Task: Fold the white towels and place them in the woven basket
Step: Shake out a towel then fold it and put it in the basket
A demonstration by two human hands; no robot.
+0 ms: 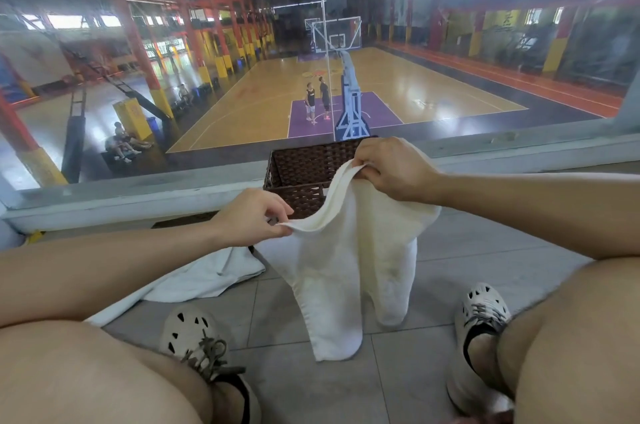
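A white towel (349,271) hangs in the air in front of me, its lower end reaching down to the tiled floor. My left hand (252,215) pinches one top corner. My right hand (391,167) grips the other top corner, held higher and further out. Behind the towel stands the dark brown woven basket (301,170), partly hidden by the cloth and my right hand. Another white towel (204,276) lies crumpled on the floor under my left forearm.
I sit with my knees apart, a white shoe (194,333) on the left and another white shoe (481,316) on the right. A low sill (138,198) and glass pane stand right behind the basket, with a sports hall below.
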